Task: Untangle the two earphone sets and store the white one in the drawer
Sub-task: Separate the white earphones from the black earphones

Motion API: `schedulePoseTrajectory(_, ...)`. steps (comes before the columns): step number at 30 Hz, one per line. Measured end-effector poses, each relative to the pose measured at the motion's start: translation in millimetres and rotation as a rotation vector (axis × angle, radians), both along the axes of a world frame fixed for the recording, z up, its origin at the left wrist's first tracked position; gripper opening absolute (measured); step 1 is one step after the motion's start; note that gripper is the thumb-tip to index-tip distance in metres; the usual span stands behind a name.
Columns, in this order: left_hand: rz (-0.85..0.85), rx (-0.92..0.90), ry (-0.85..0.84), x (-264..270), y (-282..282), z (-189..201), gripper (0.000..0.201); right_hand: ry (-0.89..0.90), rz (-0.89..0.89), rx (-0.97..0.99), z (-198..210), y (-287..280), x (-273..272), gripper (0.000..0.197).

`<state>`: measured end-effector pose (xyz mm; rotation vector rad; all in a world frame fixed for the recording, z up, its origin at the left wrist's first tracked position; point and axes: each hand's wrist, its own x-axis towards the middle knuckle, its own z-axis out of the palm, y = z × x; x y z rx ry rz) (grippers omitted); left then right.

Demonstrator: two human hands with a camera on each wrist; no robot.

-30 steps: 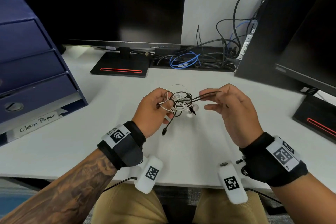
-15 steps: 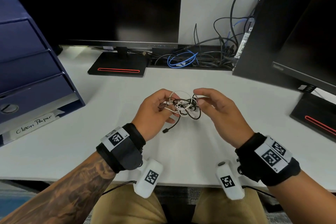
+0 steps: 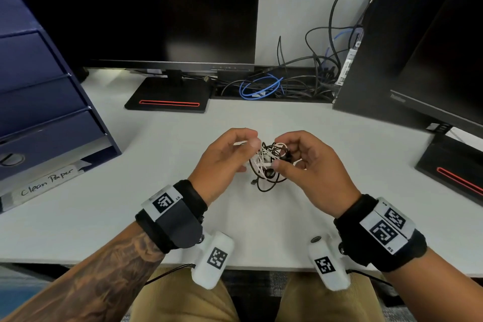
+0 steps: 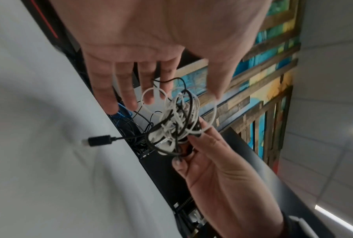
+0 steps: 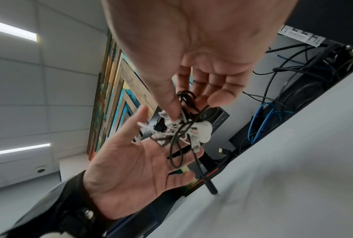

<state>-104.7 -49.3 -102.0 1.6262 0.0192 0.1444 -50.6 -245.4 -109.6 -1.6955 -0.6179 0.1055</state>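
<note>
The job is just at its start, as far as the views show: the white earphones and the black earphones are one knotted ball, and no cord is free yet. On the far left of the worktop stands the blue drawer unit, and all its drawers look closed, so the white set must come loose and a drawer must be pulled out before anything goes in. The left hand is near the middle of the worktop, held up above it, with its thumb and first finger closed on a white loop at the left side of the ball. The ball hangs between the two hands, touching both. The right hand is just to the right, with its thumb and fingers curled on the cords. A black plug sticks out from the ball, and some black loops hang down below it.
</note>
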Motion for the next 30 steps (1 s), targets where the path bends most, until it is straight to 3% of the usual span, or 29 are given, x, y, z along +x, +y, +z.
schedulePoseTrajectory(2,0.019,0.109,0.011,1.0,-1.5,-2.7,0.035,-0.034,-0.012,-0.015,1.2,0.6,-2.4,0.032)
schedulePoseTrajectory(6,0.014,0.115,0.023,1.7,-1.6,-4.5,0.017,-0.089,0.013,-0.124,4.3,0.7,-5.4,0.026)
schedulePoseTrajectory(15,-0.039,0.147,-0.057,2.2,0.0,-6.9,0.030,-0.194,-0.094,-0.152,-1.0,0.3,-3.3,0.027)
schedulePoseTrajectory(21,-0.018,0.137,-0.077,1.2,-3.7,-6.8,0.019,-0.123,-0.033,-0.118,3.8,1.6,-8.3,0.013)
schedulePoseTrajectory(30,0.055,0.169,-0.053,5.3,3.1,-10.4,0.028,-0.010,-0.100,0.059,11.8,-0.1,-4.5,0.013)
